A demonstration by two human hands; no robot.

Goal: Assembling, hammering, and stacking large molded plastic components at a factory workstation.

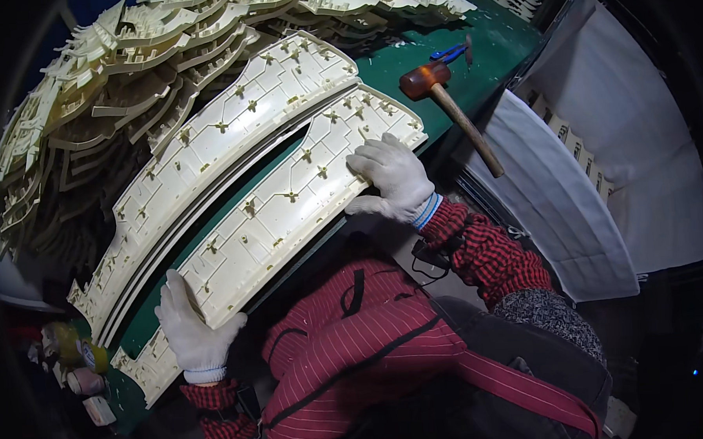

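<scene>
A long, curved cream-white plastic panel (269,211), its ribbed and clipped underside up, lies along the near edge of a green table. My left hand (193,328), in a white knit glove, spans its lower left part, fingers toward the far edge and thumb at the near edge. Farther right, my gloved right hand (393,180) grips the near edge, fingertips on top and thumb low at the rim. Just beyond lies a second matching panel (223,143), separated by a narrow curved gap with dark strips.
A tall stack of similar panels (149,71) fills the far left. A wooden-handled mallet (461,117) and a blue-handled tool (448,54) lie on the green table (489,45). White cloth (559,202) hangs at right. Small containers (85,380) sit at lower left.
</scene>
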